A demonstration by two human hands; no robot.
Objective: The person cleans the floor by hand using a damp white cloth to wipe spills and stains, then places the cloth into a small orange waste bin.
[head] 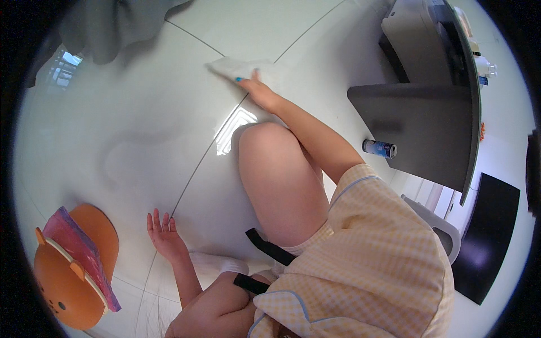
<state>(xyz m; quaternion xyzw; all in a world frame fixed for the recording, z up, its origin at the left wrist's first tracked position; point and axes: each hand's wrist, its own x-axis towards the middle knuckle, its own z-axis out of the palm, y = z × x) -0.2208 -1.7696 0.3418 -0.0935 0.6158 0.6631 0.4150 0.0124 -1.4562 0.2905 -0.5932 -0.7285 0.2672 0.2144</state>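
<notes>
My right hand, with blue nail polish, lies on a thin white cloth spread on the glossy white tile floor. Its fingers blend into the cloth, slightly blurred. Off to the lower left, my left hand is held palm up with its fingers apart and nothing in it. Beside it stands an orange bin with small ears and an animal face. A pink plastic bag lines the bin, whose orange lid is raised. My bare knee is between the two hands.
A blue drink can is by the dark panel of a desk on the right. Bottles stand on the desktop. A grey chair and a black panel are behind. Grey fabric hangs at the upper left.
</notes>
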